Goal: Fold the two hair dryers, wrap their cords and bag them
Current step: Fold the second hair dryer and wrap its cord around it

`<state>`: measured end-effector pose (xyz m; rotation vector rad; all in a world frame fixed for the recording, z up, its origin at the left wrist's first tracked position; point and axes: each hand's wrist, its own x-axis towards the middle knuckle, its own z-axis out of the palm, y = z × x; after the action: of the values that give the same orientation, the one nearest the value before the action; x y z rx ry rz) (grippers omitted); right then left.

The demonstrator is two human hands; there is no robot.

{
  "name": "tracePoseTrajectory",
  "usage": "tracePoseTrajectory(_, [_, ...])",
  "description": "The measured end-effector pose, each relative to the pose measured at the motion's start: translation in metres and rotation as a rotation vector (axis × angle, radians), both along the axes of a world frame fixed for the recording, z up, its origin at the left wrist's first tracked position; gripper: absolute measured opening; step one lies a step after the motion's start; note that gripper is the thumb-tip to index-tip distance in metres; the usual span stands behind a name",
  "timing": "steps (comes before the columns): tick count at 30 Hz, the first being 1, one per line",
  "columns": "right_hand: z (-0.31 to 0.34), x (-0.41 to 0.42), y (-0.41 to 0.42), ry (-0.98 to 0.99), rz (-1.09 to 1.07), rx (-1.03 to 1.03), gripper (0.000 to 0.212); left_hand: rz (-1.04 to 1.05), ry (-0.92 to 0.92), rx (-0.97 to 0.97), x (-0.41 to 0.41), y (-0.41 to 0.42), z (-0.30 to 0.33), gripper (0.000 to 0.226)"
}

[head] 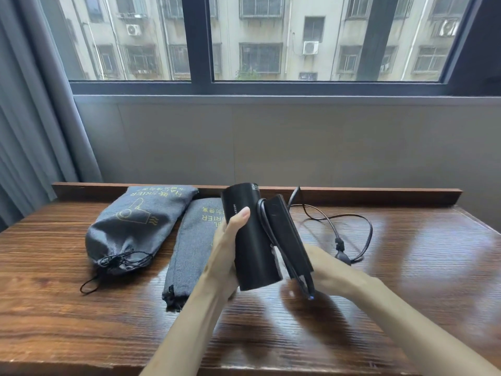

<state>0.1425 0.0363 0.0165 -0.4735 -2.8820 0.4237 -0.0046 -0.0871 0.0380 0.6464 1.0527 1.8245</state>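
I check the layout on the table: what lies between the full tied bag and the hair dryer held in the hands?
In the head view, the flat grey bag lies between the tied bag and the hair dryer.

Filled bag [132, 226]: "HAIR DRIER", upside down; flat bag [193, 248]: partly hidden, probably same.

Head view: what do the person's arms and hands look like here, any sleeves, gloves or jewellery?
Both forearms are bare to the frame's lower edge, with no sleeve in view. The left hand and right hand wear no gloves; no rings, watch or bracelet show. The right hand is slightly blurred.
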Motion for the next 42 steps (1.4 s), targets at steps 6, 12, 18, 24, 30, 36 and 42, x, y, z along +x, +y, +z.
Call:
tracePoseTrajectory(6, [-0.012, 0.026, -0.017, -0.018, -0.114, -0.015, 0.026, 0.052, -0.104, 0.056, -0.025, -0.005, 0.013, 0.063])
tracePoseTrajectory(12, [-0.016, 0.063, -0.023, -0.077, -0.167, 0.098, 0.031, 0.104, -0.071, 0.129, -0.041, -0.013, 0.017, 0.033])
tracePoseTrajectory(18, [-0.007, 0.082, -0.030, -0.080, -0.185, 0.128, 0.065, 0.149, -0.044, 0.129, -0.038, -0.014, 0.020, 0.053])
tracePoseTrajectory(24, [0.011, 0.085, -0.055, -0.040, -0.078, 0.089, 0.055, 0.238, -0.052, 0.119, -0.029, -0.006, 0.016, 0.055])
tracePoseTrajectory(30, [0.027, 0.084, -0.061, 0.151, 0.041, 0.291, 0.035, 0.286, -0.098, 0.091, -0.024, -0.002, 0.010, 0.058])
tracePoseTrajectory(36, [0.074, 0.063, -0.065, 0.248, 0.168, 0.338, 0.025, 0.168, -0.002, 0.063, -0.017, 0.000, 0.006, 0.062])
tracePoseTrajectory(42, [0.113, 0.017, -0.043, 0.228, 0.204, 0.077, 0.027, 0.125, 0.247, 0.017, -0.002, 0.003, 0.000, 0.051])
